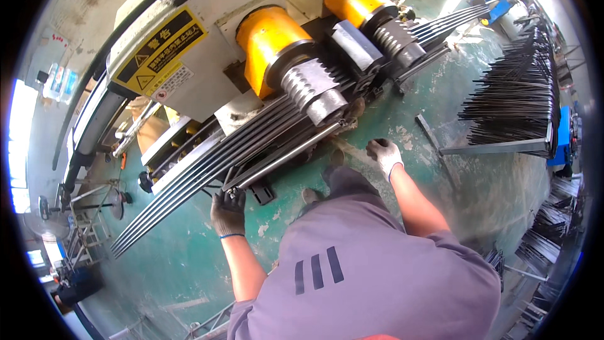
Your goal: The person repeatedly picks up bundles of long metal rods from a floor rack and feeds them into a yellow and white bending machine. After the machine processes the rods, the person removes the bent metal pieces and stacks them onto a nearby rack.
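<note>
My left hand [228,214], in a grey work glove, is at the lower left end of a metal rail [286,156] on the machine's front. Its fingers are bent in against the rail's end bracket, and what they grip is too small to make out. Several long dark metal rods [207,175] lie side by side just beyond that rail, passing under two ridged steel rollers [313,90]. My right hand [384,155], in a pale glove with dark fingertips, hangs over the floor right of the rail. Its fingers are curled in, with nothing visible in them.
Two yellow cylindrical housings [267,34] carry the rollers on a cream machine body [217,38] with warning labels. A large stack of dark rods [513,94] rests on a grey metal frame [494,147] at right. A fan [116,203] stands far left on the green floor [170,277].
</note>
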`<act>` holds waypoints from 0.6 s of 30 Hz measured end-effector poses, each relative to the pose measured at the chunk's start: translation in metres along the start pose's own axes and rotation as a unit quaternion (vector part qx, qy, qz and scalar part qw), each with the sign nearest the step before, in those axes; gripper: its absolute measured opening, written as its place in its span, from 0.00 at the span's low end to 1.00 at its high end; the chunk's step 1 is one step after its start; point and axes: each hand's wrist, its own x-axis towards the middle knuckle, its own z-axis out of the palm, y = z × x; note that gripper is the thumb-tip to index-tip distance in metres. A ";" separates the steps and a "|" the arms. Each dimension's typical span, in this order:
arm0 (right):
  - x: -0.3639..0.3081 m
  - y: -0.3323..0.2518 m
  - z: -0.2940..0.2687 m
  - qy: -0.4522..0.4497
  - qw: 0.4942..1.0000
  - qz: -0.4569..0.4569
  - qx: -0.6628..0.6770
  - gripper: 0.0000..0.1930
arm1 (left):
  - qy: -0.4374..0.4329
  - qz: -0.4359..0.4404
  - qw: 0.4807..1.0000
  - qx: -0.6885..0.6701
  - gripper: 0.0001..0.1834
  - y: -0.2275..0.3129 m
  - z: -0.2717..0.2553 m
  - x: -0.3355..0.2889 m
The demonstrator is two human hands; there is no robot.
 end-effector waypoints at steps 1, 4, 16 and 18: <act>-0.002 -0.016 0.006 0.003 0.999 -0.036 0.017 0.15 | -0.007 -0.014 1.000 -0.006 0.28 -0.005 0.010 -0.006; -0.008 -0.064 0.024 0.008 0.990 -0.140 0.037 0.15 | -0.096 0.021 0.995 -0.019 0.27 -0.005 0.006 -0.015; -0.009 -0.173 0.079 0.023 0.950 -0.307 0.057 0.25 | -0.186 0.246 0.951 -0.020 0.29 0.047 0.105 -0.090; -0.009 -0.180 0.083 0.009 0.953 -0.282 0.107 0.21 | -0.169 0.252 0.952 -0.034 0.29 0.048 0.111 -0.092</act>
